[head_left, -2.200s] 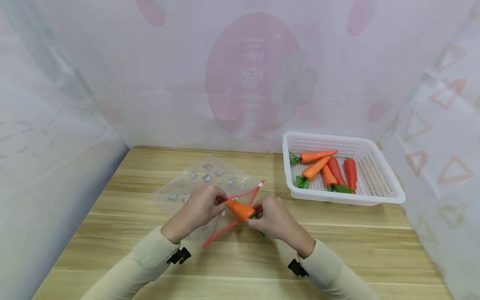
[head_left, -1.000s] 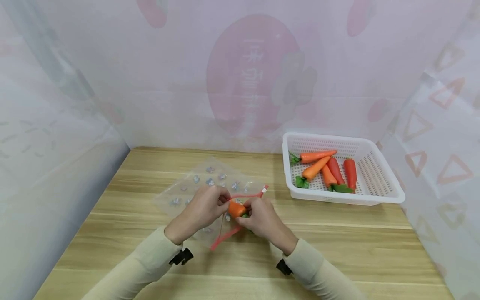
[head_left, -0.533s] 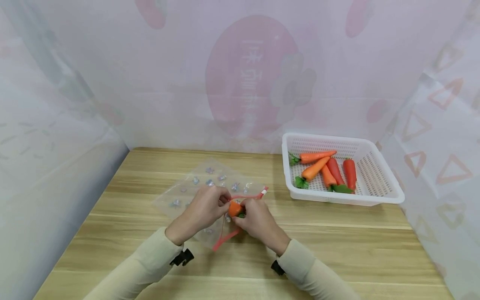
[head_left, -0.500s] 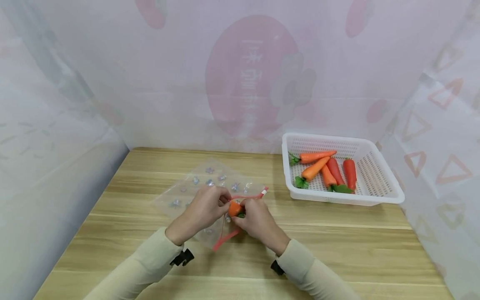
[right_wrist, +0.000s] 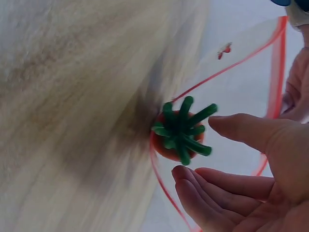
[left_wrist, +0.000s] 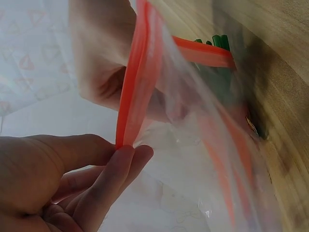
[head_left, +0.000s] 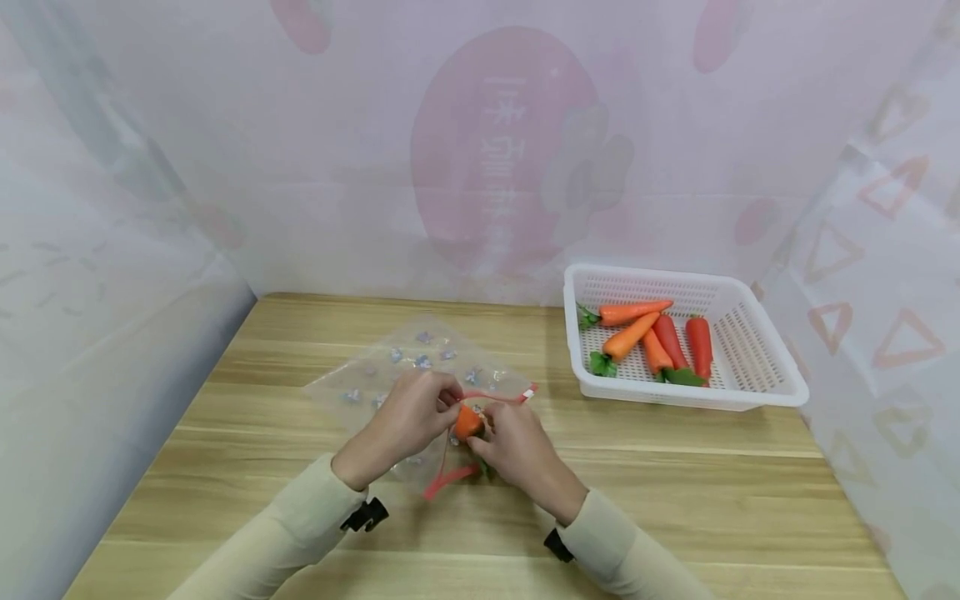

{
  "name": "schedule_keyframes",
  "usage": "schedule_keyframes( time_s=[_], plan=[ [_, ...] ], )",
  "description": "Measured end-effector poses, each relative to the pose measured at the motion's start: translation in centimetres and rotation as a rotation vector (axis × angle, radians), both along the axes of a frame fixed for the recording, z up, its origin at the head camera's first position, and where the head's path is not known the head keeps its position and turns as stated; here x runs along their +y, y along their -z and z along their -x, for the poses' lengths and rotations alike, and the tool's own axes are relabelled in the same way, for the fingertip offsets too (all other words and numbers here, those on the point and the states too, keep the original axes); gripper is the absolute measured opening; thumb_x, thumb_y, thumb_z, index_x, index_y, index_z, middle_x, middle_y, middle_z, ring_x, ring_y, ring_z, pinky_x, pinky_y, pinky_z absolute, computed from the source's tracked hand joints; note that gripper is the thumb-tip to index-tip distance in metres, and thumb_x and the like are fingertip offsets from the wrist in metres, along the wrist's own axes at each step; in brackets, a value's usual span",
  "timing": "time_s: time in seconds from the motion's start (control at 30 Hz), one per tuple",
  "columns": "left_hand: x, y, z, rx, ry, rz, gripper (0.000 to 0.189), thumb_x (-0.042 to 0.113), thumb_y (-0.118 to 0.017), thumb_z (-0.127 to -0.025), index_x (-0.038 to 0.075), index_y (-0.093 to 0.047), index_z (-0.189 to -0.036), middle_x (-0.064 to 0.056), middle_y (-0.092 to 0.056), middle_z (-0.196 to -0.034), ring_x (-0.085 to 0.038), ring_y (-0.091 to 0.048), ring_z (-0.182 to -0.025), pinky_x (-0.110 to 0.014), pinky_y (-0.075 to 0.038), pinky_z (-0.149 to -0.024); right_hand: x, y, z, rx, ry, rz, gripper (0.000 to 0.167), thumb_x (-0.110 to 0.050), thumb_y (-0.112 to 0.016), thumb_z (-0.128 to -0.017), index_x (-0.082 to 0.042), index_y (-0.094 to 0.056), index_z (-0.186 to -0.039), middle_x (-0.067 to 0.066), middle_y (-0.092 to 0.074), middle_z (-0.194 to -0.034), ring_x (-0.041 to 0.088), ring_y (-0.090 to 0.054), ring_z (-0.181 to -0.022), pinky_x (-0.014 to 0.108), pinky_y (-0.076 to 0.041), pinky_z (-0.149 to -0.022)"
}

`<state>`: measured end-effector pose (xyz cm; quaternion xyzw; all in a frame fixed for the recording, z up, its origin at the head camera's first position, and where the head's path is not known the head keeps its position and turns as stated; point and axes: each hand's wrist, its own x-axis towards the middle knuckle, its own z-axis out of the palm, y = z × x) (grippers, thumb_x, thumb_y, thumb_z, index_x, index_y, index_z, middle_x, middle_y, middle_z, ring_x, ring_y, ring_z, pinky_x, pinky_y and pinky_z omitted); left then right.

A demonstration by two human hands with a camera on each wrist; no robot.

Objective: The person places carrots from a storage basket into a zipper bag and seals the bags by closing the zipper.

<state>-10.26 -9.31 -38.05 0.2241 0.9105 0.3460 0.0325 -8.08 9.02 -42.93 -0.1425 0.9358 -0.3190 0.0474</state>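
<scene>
A clear zip bag (head_left: 393, 343) with small printed figures and a red zip edge lies on the table in the head view. My left hand (head_left: 408, 421) pinches one side of its mouth; in the left wrist view the red strip (left_wrist: 137, 92) is between thumb and fingers. An orange carrot (head_left: 469, 423) sits in the bag's open mouth, its green top (right_wrist: 181, 130) pointing out towards the right wrist camera. My right hand (head_left: 525, 442) is beside that top, thumb and fingers spread around it, the thumb tip very near a leaf. The carrot's tip is hidden.
A white perforated basket (head_left: 780, 387) stands at the back right, holding several carrots (head_left: 630, 336) and red peppers or carrots (head_left: 700, 346). A wooden table (head_left: 675, 508) lies beneath, with pale printed sheets (head_left: 337, 208) behind and at both sides.
The carrot has gone left into the bag's mouth, the right hand following it. Since half a second ago the right hand's fingers have spread off the carrot. The left hand has barely moved.
</scene>
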Motion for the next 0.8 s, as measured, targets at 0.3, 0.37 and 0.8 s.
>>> schedule_keyframes(
  time_s=[0.3,0.37,0.8],
  plan=[
    [-0.2,0.0,-0.1,-0.004,-0.005,0.005,0.009,-0.005,-0.072,-0.09,-0.001,-0.078,-0.095,-0.01,-0.08,-0.092,-0.016,-0.077,-0.081,-0.028,-0.066,-0.072,1.5,-1.9,-1.0,-0.036,-0.015,0.011,0.026,-0.021,-0.083,-0.091,0.002,-0.076,-0.102,0.004,-0.07,-0.076,0.009,-0.059,-0.063,0.022,-0.051,-0.055],
    [-0.2,0.0,-0.1,-0.004,-0.004,0.007,0.009,-0.005,-0.072,-0.09,-0.001,-0.078,-0.095,-0.01,-0.08,-0.092,-0.016,-0.077,-0.081,-0.028,-0.066,-0.072,1.8,-2.2,-1.1,-0.021,-0.023,0.003,0.03,-0.021,-0.084,-0.091,0.004,-0.076,-0.106,0.01,-0.077,-0.087,0.014,-0.069,-0.074,0.028,-0.06,-0.063],
    [-0.1,0.1,0.0,0.009,0.001,0.02,0.011,-0.005,-0.071,-0.09,0.001,-0.079,-0.095,-0.009,-0.08,-0.093,-0.016,-0.077,-0.082,-0.029,-0.065,-0.073,4.6,-3.6,-1.8,0.067,0.002,-0.014,0.014,-0.018,-0.088,-0.086,-0.011,-0.077,-0.087,0.01,-0.078,-0.091,0.02,-0.072,-0.084,0.041,-0.064,-0.076]
  ],
)
